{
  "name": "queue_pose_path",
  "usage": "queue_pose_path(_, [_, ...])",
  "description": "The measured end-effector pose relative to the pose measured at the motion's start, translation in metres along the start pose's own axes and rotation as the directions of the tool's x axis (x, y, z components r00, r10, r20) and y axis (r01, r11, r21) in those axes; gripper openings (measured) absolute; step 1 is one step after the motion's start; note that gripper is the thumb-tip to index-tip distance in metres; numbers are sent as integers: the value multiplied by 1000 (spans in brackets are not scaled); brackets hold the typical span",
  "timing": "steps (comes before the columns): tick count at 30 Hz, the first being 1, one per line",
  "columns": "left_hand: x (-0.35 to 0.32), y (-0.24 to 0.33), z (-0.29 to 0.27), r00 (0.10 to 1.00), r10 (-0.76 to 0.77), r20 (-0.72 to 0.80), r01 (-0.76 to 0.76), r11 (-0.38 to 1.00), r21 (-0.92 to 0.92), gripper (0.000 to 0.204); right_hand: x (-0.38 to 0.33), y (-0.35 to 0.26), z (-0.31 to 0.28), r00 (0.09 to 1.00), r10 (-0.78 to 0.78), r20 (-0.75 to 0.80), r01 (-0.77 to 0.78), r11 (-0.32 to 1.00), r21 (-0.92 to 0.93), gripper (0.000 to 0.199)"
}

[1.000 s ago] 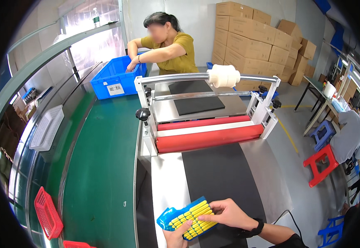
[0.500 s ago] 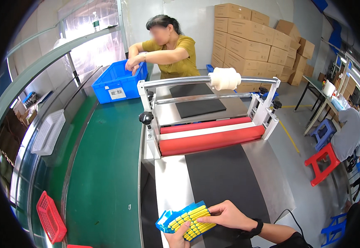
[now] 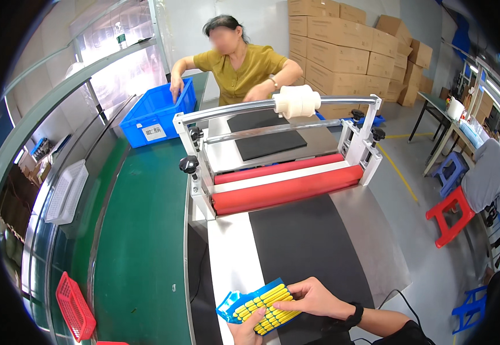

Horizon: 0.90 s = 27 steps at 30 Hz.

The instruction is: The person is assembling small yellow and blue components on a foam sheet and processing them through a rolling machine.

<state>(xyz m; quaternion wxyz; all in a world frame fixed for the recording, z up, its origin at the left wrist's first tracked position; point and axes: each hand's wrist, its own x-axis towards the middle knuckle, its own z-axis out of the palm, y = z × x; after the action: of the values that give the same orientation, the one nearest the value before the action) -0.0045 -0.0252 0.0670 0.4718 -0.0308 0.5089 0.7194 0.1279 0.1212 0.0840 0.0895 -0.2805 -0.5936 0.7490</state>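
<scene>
Near the lower edge I hold a blue sheet with rows of yellow elongated pieces (image 3: 270, 307); its exact kind I cannot make out. My left hand (image 3: 246, 332) grips its lower left part, the thumb lying across the yellow pieces. At the right edge my right hand (image 3: 319, 300) pinches it between thumb and fingers. A shiny blue film (image 3: 231, 300) sticks out past the sheet's left side. Beneath both hands a black mat (image 3: 310, 247) runs over the metal bench up to a red roller (image 3: 290, 190).
The roller frame carries a white tape-like roll (image 3: 297, 101) on its top bar. To the left runs a green belt (image 3: 141, 241) bearing a blue bin (image 3: 161, 112). A person (image 3: 241, 63) stands beyond the machine. Red (image 3: 76, 307) and white baskets (image 3: 67, 192) lie along the left.
The person beyond the machine has turned; one hand stays at the blue bin, the other has come toward the rollers. The view has shifted slightly; my hands keep the same grip.
</scene>
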Motion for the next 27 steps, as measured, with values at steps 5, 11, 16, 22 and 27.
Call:
queue_pose_path(5, [-5, 0, 25, 1000, -18, 14, 18, 1000, -6, 64, -10, -5, -17, 999, -38, -13, 37, 994, -101, 31])
queue_pose_path(11, [-2, -4, 29, 994, 39, 104, -48, 996, 81, 56, -15, -2, -19, 997, -70, 26, 74, 970, -233, 31])
queue_pose_path(16, [1, -23, 26, 991, 16, 134, -19, 999, 25, 52, -21, 7, -32, 995, -24, 101, 26, 999, -18, 33])
queue_pose_path(22, [9, -27, 9, 979, -17, 202, 8, 999, 48, 55, -16, 10, -30, 992, -47, 116, 61, 991, -120, 34])
queue_pose_path(27, [5, -4, 5, 993, -113, 44, 110, 992, 66, 44, -4, -10, -14, 996, -90, 13, 91, 987, -135, 30])
